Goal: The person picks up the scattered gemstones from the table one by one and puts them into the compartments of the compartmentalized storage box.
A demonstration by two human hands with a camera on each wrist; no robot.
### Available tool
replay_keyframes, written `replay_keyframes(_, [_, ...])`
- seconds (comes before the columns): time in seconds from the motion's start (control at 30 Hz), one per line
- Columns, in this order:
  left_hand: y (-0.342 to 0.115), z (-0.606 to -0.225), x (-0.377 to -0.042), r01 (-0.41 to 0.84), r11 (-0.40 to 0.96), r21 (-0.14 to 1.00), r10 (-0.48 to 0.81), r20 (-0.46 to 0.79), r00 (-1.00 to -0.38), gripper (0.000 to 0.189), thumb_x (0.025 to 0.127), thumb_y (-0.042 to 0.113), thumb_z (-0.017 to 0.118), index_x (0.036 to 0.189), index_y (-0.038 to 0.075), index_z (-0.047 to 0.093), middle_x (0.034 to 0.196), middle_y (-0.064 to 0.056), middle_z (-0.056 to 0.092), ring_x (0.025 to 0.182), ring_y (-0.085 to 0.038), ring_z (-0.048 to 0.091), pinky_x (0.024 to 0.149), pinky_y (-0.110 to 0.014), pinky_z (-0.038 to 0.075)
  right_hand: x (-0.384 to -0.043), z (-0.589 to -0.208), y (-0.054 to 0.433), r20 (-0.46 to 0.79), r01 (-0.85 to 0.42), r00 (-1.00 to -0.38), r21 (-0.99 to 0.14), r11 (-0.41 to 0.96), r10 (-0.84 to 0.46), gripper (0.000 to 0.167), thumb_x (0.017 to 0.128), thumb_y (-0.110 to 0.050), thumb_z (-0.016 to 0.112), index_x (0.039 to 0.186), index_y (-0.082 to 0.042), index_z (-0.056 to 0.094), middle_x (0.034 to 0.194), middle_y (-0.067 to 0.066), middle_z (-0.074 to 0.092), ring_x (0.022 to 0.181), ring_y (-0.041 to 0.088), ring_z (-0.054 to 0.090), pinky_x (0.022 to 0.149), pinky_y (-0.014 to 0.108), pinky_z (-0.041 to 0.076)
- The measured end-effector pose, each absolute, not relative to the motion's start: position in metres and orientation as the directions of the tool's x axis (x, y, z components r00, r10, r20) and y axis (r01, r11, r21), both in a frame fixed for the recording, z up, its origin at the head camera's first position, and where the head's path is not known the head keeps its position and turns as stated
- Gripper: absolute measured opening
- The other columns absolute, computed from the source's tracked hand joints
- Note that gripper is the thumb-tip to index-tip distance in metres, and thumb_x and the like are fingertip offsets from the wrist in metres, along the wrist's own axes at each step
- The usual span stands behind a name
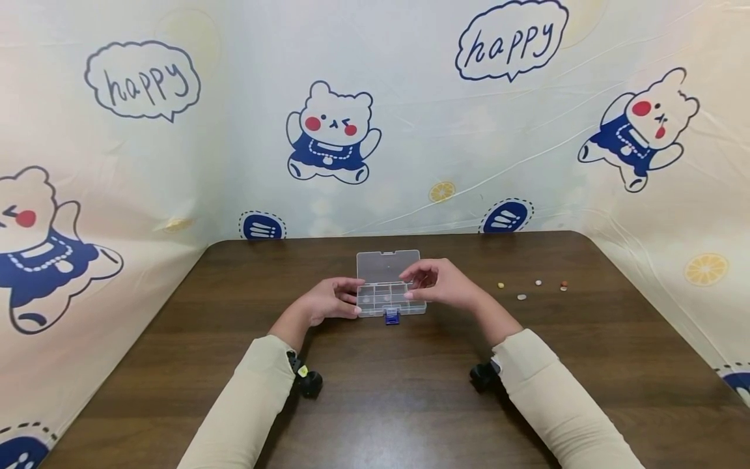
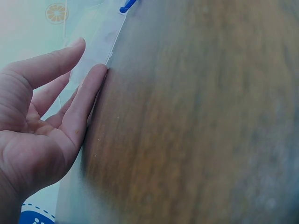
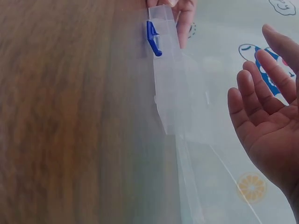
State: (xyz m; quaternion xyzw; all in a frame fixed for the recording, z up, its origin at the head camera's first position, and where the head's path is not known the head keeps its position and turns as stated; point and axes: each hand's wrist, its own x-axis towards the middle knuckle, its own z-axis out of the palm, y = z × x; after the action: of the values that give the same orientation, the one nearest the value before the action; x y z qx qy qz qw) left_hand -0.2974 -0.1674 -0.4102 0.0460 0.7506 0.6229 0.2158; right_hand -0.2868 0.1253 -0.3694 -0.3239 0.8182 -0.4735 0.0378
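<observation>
A clear plastic compartment box (image 1: 381, 309) stands on the table with its lid (image 1: 383, 266) raised at the back and a blue latch (image 1: 392, 317) hanging at the front. Small pale round pieces show dimly in its left and middle cells. My left hand (image 1: 331, 301) holds the box's left end, thumb at the front corner and fingers at the rear. Over the right side of the box hovers my right hand (image 1: 441, 281), thumb and fingers apart. In the right wrist view that hand (image 3: 271, 112) has loosely bent fingers and nothing between them.
To the right of the box lie several small pieces: a yellow one (image 1: 500, 285), white ones (image 1: 521, 297) (image 1: 538, 283) and a reddish-brown one (image 1: 564, 284) with a pale one against it. A printed cloth (image 1: 410, 143) hangs behind the brown table (image 1: 375, 391).
</observation>
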Motion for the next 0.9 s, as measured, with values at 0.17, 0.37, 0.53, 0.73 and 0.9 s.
replay_keyframes(0.17, [-0.167,-0.411,-0.298,-0.199,0.214,0.956,0.346,-0.265,-0.900,0.068,0.078,-0.015,0.072,0.140,0.007,0.052,0.125,-0.021,0.051,0.100,-0.028,0.059,0.082,-0.038,0.058,-0.286,-0.368,0.131,0.251,-0.501,-0.788,-0.792,0.349,-0.562,0.032,0.082,-0.021,0.081,0.110,-0.009,0.071,0.093,0.011,0.065,0.084,0.024,0.058,0.073,0.036,0.053])
replay_keyframes(0.37, [-0.168,-0.412,-0.298,-0.194,0.212,0.958,0.356,-0.261,-0.897,0.068,0.079,-0.016,0.071,0.140,0.005,0.050,0.128,-0.022,0.049,0.099,-0.028,0.058,0.081,-0.038,0.058,-0.283,-0.365,0.139,0.267,-0.516,-0.786,-0.780,0.354,-0.557,0.032,0.082,-0.022,0.081,0.110,-0.011,0.071,0.092,0.008,0.064,0.084,0.025,0.057,0.074,0.041,0.054])
replay_keyframes(0.53, [-0.168,-0.411,-0.298,-0.200,0.216,0.956,0.352,-0.267,-0.897,0.069,0.078,-0.016,0.072,0.140,0.006,0.051,0.128,-0.021,0.049,0.100,-0.028,0.058,0.082,-0.038,0.058,-0.283,-0.364,0.145,0.283,-0.524,-0.786,-0.777,0.349,-0.550,0.030,0.082,-0.020,0.081,0.109,-0.012,0.071,0.093,0.012,0.064,0.084,0.024,0.058,0.074,0.039,0.054])
replay_keyframes(0.73, [-0.168,-0.411,-0.300,-0.188,0.233,0.954,0.350,-0.263,-0.899,0.069,0.077,-0.015,0.073,0.139,0.006,0.052,0.130,-0.020,0.049,0.103,-0.028,0.057,0.083,-0.037,0.057,-0.282,-0.365,0.153,0.297,-0.527,-0.785,-0.782,0.333,-0.544,0.029,0.081,-0.016,0.081,0.109,-0.013,0.071,0.097,0.015,0.066,0.087,0.027,0.058,0.075,0.044,0.053])
replay_keyframes(0.9, [-0.169,-0.410,-0.300,-0.159,0.279,0.947,0.331,-0.250,-0.910,0.068,0.076,-0.013,0.076,0.137,0.008,0.055,0.129,-0.018,0.051,0.106,-0.028,0.056,0.084,-0.034,0.057,-0.281,-0.364,0.159,0.295,-0.516,-0.796,-0.786,0.339,-0.528,0.033,0.081,-0.015,0.081,0.111,-0.006,0.070,0.097,0.011,0.066,0.087,0.025,0.059,0.075,0.042,0.054])
